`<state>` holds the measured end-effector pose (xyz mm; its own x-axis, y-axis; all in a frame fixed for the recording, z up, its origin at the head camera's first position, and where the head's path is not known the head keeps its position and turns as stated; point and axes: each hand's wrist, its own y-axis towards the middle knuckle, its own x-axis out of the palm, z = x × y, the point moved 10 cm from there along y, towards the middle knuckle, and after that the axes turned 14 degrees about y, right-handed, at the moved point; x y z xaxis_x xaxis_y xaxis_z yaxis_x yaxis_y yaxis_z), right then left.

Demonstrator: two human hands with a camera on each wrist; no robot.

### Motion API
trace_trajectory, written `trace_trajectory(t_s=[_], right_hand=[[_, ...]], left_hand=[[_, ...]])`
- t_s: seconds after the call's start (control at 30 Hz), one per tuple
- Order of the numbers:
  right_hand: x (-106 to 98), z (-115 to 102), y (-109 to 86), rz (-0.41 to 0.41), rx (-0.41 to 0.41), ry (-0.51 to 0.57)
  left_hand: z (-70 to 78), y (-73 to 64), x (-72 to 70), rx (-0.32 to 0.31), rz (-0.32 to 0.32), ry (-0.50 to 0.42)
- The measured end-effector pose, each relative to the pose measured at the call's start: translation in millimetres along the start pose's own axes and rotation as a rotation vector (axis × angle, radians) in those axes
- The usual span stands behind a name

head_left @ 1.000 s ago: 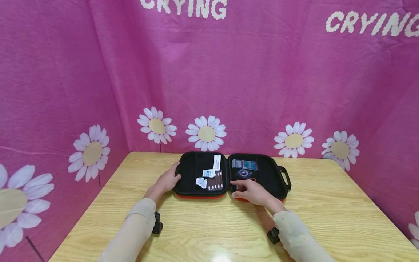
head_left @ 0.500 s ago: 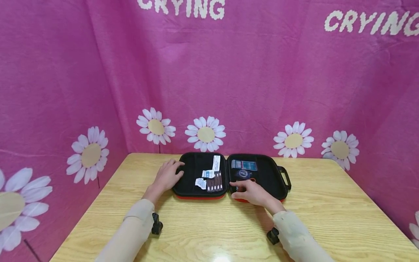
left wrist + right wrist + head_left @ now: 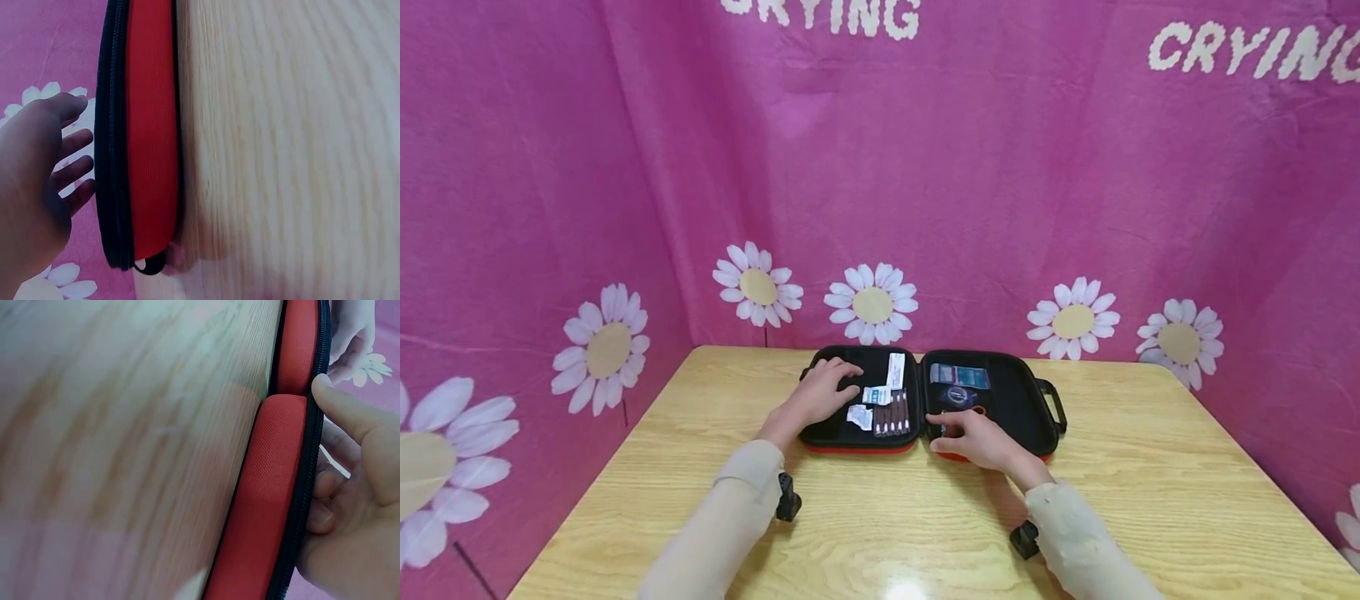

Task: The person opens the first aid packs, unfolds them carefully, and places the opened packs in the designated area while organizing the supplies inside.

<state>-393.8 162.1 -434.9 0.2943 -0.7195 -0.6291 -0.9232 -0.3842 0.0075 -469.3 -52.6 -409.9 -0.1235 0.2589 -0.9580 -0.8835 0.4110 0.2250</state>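
A black-lined zip case (image 3: 1022, 408) with a red shell lies open flat on the table. My left hand (image 3: 818, 395) hovers over its left half with loose, spread fingers, holding nothing. Near those fingertips are a white strip packet (image 3: 897, 370), a blue-and-white sachet (image 3: 877, 396), a crumpled white packet (image 3: 860, 417) and a pack of swabs (image 3: 891, 417). My right hand (image 3: 981, 440) grips the near rim of the right half by the hinge. In the right wrist view its thumb (image 3: 340, 406) lies on the zip edge, the fingers curled on the inner side.
In the right half sit a blue flat packet (image 3: 959, 377), a dark round object (image 3: 958, 397) and an orange loop (image 3: 979, 410). A black handle (image 3: 1054, 406) sticks out at the right. Behind the wooden table (image 3: 880, 508) hangs a pink flowered curtain (image 3: 970, 192).
My left hand has let go of the case's left edge, lifted slightly and moved right over the left half. The right hand and the case have stayed in place.
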Motion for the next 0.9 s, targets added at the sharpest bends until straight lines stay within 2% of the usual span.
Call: trace_trajectory(t_s=[0.2,0.43,0.53,0.67,0.8,0.9], right_hand=[[0.7,1.5,-0.5,-0.003,0.006,0.005],[0.7,-0.3,-2.4,0.0,0.0,0.007],[0.4,0.6,-2.5,0.005,0.005,0.002],[0.6,0.0,-2.8,0.005,0.007,0.004],[0.1,0.0,-1.7,0.008,0.014,0.005],[-0.4,0.6,-0.6,0.012,0.025,0.009]], left_hand=[[10.5,7.3,10.3,0.015,-0.062,-0.002],[4.5,8.3,24.6,-0.016,-0.096,-0.058],[3.5,8.2,30.3,-0.011,-0.1,-0.058],[7.0,8.6,33.5,-0.007,-0.127,-0.028],[7.4,11.1,35.3,-0.042,-0.16,0.023],[7.3,15.5,34.7,-0.056,-0.139,0.079]])
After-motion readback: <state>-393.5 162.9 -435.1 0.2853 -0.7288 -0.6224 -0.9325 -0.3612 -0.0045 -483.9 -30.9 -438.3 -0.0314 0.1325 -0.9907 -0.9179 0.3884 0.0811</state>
